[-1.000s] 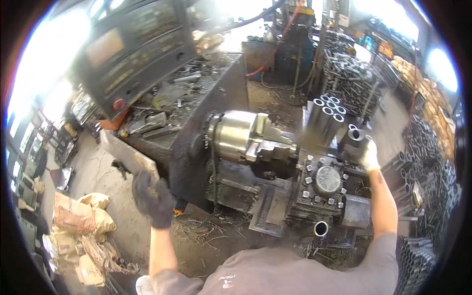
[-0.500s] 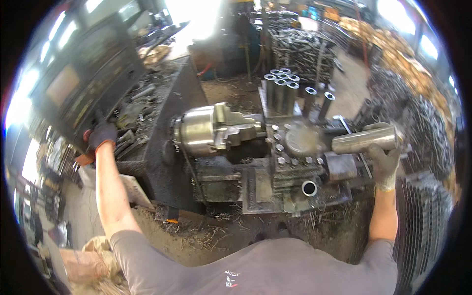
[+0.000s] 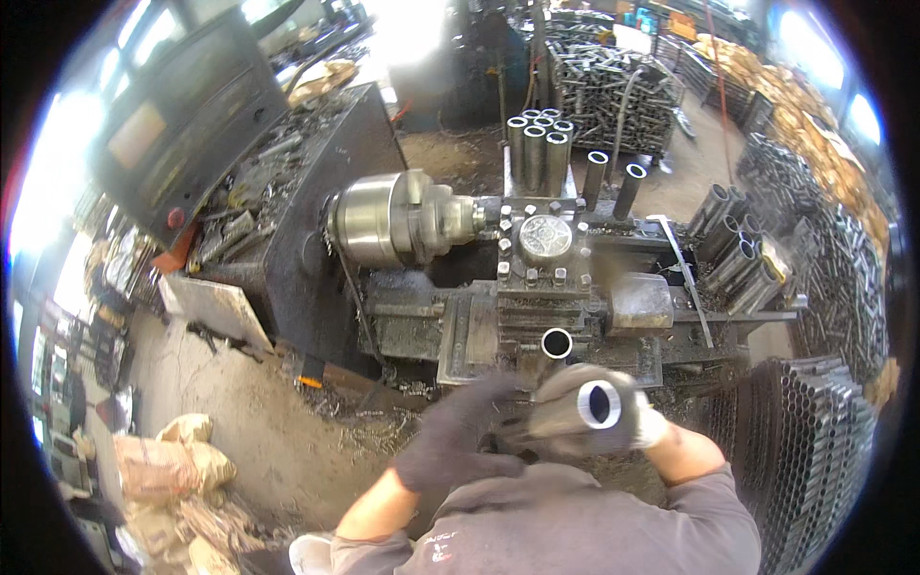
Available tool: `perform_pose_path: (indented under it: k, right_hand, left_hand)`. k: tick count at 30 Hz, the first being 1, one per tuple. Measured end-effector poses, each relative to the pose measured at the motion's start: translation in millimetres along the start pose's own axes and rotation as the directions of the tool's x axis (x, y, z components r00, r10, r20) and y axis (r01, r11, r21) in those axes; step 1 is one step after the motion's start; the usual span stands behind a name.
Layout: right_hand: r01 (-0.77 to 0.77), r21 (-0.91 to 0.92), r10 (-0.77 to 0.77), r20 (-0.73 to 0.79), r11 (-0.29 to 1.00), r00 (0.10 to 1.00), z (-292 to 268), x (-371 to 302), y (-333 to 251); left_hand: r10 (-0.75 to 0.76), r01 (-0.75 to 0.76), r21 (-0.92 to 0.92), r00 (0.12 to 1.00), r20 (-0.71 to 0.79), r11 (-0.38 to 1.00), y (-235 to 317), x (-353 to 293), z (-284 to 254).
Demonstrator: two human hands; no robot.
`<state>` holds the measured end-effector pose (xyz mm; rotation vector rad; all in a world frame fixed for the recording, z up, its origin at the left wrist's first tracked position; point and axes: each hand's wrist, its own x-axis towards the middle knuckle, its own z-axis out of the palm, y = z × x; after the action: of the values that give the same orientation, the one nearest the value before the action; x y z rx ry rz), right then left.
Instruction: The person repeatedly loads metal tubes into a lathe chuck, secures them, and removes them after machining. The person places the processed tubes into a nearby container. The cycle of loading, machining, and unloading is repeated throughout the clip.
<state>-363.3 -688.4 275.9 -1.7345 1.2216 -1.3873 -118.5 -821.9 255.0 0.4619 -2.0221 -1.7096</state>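
Note:
In front of my body, my right hand [image 3: 565, 383] in a light grey glove is closed round a short metal tube [image 3: 600, 406], whose bright ring end faces right. Just left of it my left hand [image 3: 450, 436], in a dark glove, has fingers and thumb apart around the tube's other end. That end is blurred, and I cannot tell whether the left hand touches it. Beyond them stands a lathe with a shiny chuck [image 3: 369, 220], its jaws smeared. Right of the chuck is the square tool post [image 3: 544, 240]. Another tube end [image 3: 557, 343] shows below the tool post.
Several upright tubes [image 3: 535, 144] stand behind the tool post; more lean in a group [image 3: 733, 240] at the right. A long metal bar [image 3: 682, 278] lies across the bed. Stacked tubes [image 3: 815, 422] fill the lower right. Sacks [image 3: 172, 465] lie on the floor at left.
My left hand has left the red knob at the machine's left and come to my front. The right hand has brought the tube from the right side toward my body. The view has shifted.

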Motion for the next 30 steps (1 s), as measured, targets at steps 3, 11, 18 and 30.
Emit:
perform_pose_path:
  k: [3, 11, 18, 30]
  right_hand:
    - [-0.088, 0.128, 0.078, 0.077, 0.988, 0.994, 35.8, 9.2, 25.1]
    - [0.2, -0.104, -0.153, 0.344, 0.974, 0.926, 108.8, 22.9, 51.7]
    - [0.341, -0.039, -0.286, 0.46, 0.939, 0.84, 230.2, 17.9, 36.0]
    - [0.23, 0.319, -0.341, 0.938, 0.919, 0.061, 527.6, -154.0, -80.3]
  left_hand:
    - [-0.157, 0.232, 0.381, 0.963, -0.218, 0.895, -32.9, -14.8, 53.6]
    - [-0.622, 0.905, 0.219, 0.412, -0.667, 0.365, -220.4, -212.8, 48.7]
    - [-0.765, 0.755, -0.642, -0.335, -0.55, 0.131, -296.0, -527.0, 200.9]
    - [-0.554, 0.185, -0.97, -0.797, -0.241, 0.157, -292.6, -700.0, 509.0]
